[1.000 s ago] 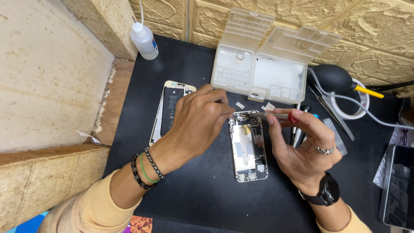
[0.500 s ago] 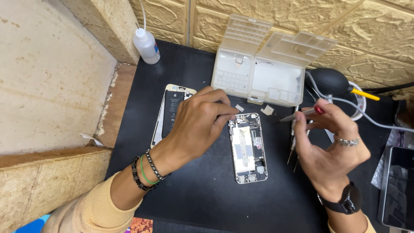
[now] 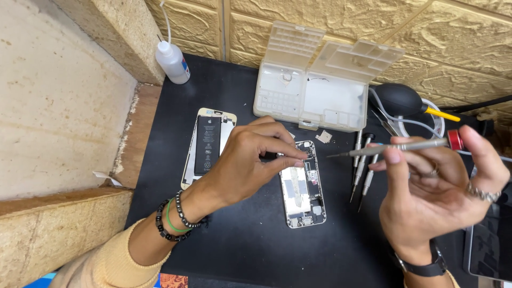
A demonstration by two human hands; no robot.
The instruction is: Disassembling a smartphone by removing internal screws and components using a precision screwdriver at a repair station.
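left hand [image 3: 250,160] pinches at the opened phone [image 3: 302,184]; right hand [image 3: 432,186] holds a screwdriver [image 3: 394,148]; spare drivers [image 3: 362,165] beside.

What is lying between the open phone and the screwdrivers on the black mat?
In the head view, only bare black mat lies between the opened silver phone body and the row of thin metal screwdrivers.

Two opened phones [image 3: 302,184], four screwdrivers [image 3: 394,146], one parts box [image 3: 314,93], one bottle [image 3: 173,61].
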